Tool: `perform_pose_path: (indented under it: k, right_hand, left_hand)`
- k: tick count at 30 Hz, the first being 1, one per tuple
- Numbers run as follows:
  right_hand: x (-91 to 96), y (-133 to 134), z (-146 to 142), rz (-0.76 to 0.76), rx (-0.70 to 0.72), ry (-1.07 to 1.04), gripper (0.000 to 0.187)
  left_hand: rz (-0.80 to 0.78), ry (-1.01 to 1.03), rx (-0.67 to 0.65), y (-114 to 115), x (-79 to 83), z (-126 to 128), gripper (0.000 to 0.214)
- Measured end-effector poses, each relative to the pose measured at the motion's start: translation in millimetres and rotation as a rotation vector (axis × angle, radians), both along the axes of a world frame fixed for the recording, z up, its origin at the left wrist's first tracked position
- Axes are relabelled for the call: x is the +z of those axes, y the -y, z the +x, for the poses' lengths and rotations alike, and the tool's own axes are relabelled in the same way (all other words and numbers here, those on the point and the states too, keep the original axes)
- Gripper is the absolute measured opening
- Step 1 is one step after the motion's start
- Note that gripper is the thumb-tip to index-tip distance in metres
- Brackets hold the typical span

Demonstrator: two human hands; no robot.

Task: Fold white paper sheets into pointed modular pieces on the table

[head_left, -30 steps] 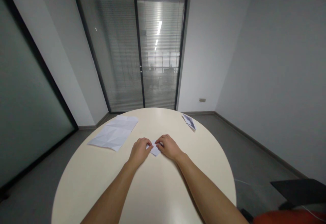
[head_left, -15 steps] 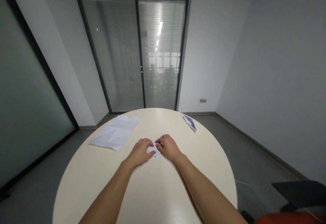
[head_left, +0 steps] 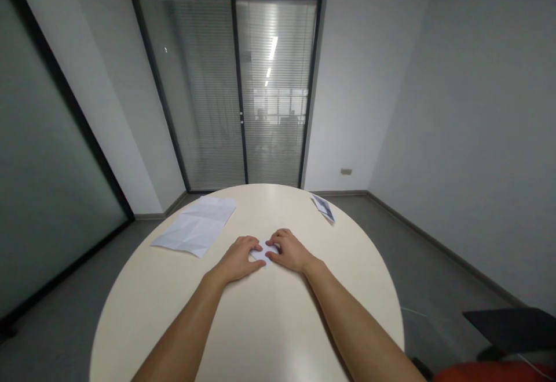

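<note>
A small folded piece of white paper (head_left: 262, 253) lies on the round cream table (head_left: 260, 324), between my two hands. My left hand (head_left: 242, 259) holds its left side, with the thumb near the front and the fingers curled over the back. On the right side, my right hand (head_left: 290, 251) has its thumb and fingertips on the paper, a gap between them. Both hands rest low on the tabletop. My fingers cover parts of the paper's edges, so its full folded shape is hidden.
A large creased white sheet (head_left: 195, 225) lies at the table's left. Near the far right edge sits a folded paper with dark printing (head_left: 323, 208). A black and red chair (head_left: 512, 335) stands at the lower right. Beyond the table are glass doors with blinds (head_left: 208, 109).
My right hand's thumb and fingers have spread a little wider on the paper, showing more of it between them. The left hand has barely moved.
</note>
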State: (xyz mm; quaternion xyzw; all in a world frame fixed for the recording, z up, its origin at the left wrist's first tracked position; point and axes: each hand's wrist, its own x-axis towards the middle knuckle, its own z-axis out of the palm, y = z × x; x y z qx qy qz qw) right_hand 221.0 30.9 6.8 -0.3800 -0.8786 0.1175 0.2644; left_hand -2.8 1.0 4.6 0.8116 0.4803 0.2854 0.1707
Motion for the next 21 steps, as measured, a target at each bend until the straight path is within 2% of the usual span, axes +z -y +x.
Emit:
perform_pose_path:
  k: [3,7,9,12,15,18,21]
  right_hand:
    - [-2.6,-3.1,4.5,-0.015,0.054,0.031,0.043]
    - [-3.5,-3.1,5.4,-0.062,0.048,0.069,0.063]
    - [-2.1,-1.7,4.2,-0.064,0.056,0.058,0.066]
    - [0.5,-0.1,1.7,-0.026,0.120,0.019,0.058]
    - [0.9,-0.7,-0.9,0.013,0.171,-0.030,0.039]
    - [-0.1,-2.0,-3.6,0.022,0.130,-0.055,0.021]
    - [0.0,-1.6,-6.8,0.009,0.052,-0.056,0.010]
  left_hand:
    - [-0.016,0.002,-0.025,-2.5,-5.0,-3.8,0.034]
    - [-0.014,0.015,-0.048,-2.7,-7.7,-8.7,0.033]
    - [0.000,0.028,-0.050,-1.6,-6.4,-9.7,0.029]
    - [0.020,0.045,-0.048,-0.6,-3.0,-8.6,0.019]
    - [0.023,0.052,-0.054,-2.0,-1.7,-5.8,0.012]
    - [0.021,0.078,-0.050,-5.6,-4.3,-3.0,0.007]
    - [0.030,0.100,-0.017,-9.0,-9.1,0.2,0.006]
